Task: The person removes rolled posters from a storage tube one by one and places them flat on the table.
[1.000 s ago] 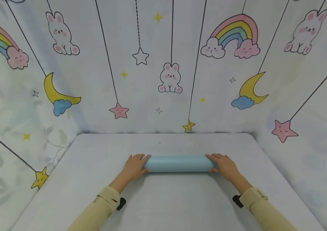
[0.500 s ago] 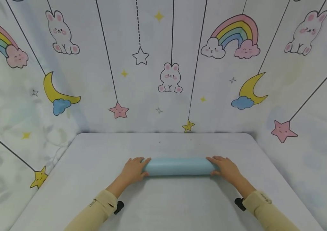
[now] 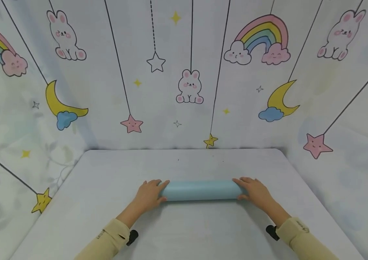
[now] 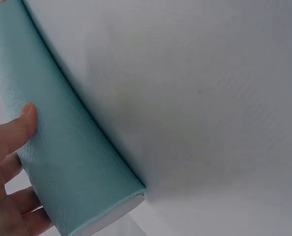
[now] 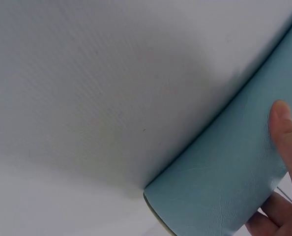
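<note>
A light blue roll [image 3: 201, 190] of creased, leather-like sheet, like a rolled-up desk mat, lies crosswise on the white table [image 3: 184, 231]. My left hand [image 3: 148, 195] grips its left end; in the left wrist view the thumb [image 4: 25, 125] lies across the top and the other fingers go round the far side. At the opposite end, my right hand [image 3: 256, 191] holds the roll in the same way, its thumb [image 5: 286, 130] on the near face. A pale inner side shows at the roll's left end in the left wrist view. What is inside the roll is hidden.
Behind the table hangs a white cloth [image 3: 157, 94] printed with rabbits, rainbows, moons and stars. It also covers both sides. The table's back edge runs beyond the roll, with a few tiny dark specks on the tabletop. A small black device sits at each wrist.
Both hands have drawn the roll a little nearer to me across the table. Their hold on its ends looks the same.
</note>
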